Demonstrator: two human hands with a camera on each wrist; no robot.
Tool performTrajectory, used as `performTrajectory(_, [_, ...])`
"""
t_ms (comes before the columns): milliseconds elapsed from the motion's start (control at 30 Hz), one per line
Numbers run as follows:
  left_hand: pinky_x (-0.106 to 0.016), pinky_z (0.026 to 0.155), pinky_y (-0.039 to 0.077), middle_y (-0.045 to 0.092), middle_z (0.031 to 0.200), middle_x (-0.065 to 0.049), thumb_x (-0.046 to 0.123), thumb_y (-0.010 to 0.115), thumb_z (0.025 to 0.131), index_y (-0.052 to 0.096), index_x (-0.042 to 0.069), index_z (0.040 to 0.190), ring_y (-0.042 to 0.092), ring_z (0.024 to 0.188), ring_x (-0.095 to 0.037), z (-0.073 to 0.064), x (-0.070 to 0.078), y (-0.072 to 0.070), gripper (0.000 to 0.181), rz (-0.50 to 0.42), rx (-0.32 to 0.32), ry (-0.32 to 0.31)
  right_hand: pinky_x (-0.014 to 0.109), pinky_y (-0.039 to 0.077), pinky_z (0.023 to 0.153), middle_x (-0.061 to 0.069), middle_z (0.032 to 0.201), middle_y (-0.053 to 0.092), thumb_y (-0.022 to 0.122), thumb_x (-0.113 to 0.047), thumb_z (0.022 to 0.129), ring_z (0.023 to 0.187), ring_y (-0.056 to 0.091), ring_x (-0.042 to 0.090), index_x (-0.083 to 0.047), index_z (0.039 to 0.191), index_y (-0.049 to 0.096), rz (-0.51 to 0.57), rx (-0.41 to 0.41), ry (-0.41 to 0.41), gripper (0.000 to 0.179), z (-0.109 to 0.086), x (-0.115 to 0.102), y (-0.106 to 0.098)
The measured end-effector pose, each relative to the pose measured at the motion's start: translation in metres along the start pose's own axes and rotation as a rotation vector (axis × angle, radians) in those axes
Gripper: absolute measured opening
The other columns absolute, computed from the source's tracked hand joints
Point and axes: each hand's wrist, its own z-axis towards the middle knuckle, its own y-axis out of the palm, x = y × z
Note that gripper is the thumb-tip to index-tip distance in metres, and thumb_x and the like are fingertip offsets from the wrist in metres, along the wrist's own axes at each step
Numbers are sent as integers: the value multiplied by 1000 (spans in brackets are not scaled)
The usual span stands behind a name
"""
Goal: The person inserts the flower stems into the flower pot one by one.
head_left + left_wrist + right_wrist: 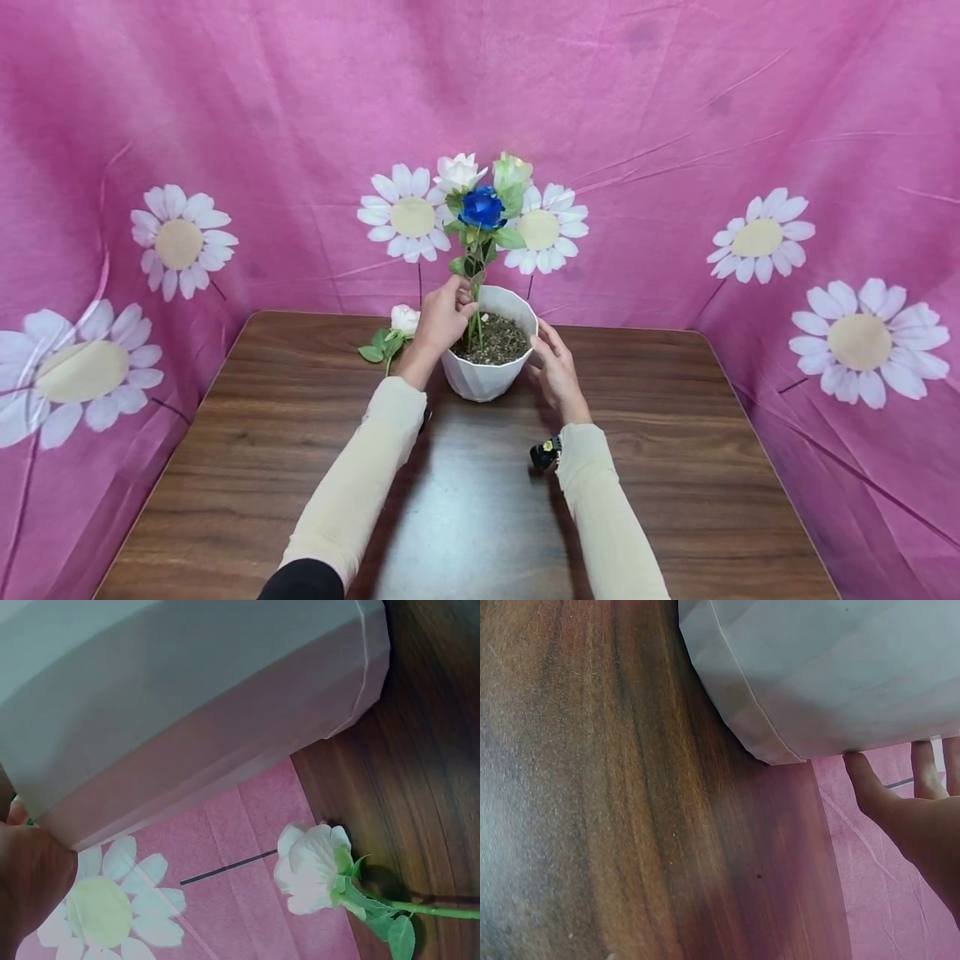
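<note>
A white faceted flowerpot (pixel 483 379) with dark soil (pixel 501 340) stands on the table. Out of it rise a blue rose (pixel 482 207), a white rose (pixel 459 172) and a pale green rose (pixel 513 172), all on green stems. At the pot's left rim, my left hand (pixel 444 321) pinches a green stem; which flower it belongs to I cannot tell. My right hand (pixel 557 371) is against the pot's right side, and in the right wrist view its extended fingers (pixel 870 784) touch the outer wall. The pot hides most of the left fingers in the left wrist view.
Left of the pot a loose white rose (pixel 405 320) lies on the brown wooden table (pixel 285 433), its bloom toward the back edge. Pink cloth (pixel 480 75) printed with large daisies hangs behind and along both sides. Each wrist wears a small black camera (pixel 544 454).
</note>
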Motion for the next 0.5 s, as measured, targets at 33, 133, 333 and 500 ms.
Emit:
performTrajectory(33, [-35,82,58,72,99,-12,6,74,93,62,2,117,69,91,-26,-1,-1,0,27,-18,8,-7,66,27,113,20,153,34,47,-8,104,132,40,32,-1,155,33,0,-1,1,53,0,0,0])
performTrajectory(133, [-35,80,59,73,97,-13,7,76,91,63,0,117,70,88,-26,-3,-3,-4,30,-76,41,-26,66,27,113,20,152,34,47,-9,105,132,39,32,-2,155,34,-8,-7,-6,52,-1,0,0])
performTrajectory(333, [-39,80,59,73,97,-14,6,77,89,64,0,117,69,88,-28,-12,-8,-18,31,-141,98,-73,65,29,112,18,151,36,47,-9,105,131,40,32,-2,154,34,-9,-3,-14,52,-1,-1,0])
performTrajectory(500, [-29,76,57,72,99,-18,2,76,88,64,-3,117,68,89,-30,-22,-15,-31,32,-271,134,-136,66,28,112,18,153,35,48,-9,104,133,39,31,-1,155,33,-5,-9,-8,53,0,0,-1])
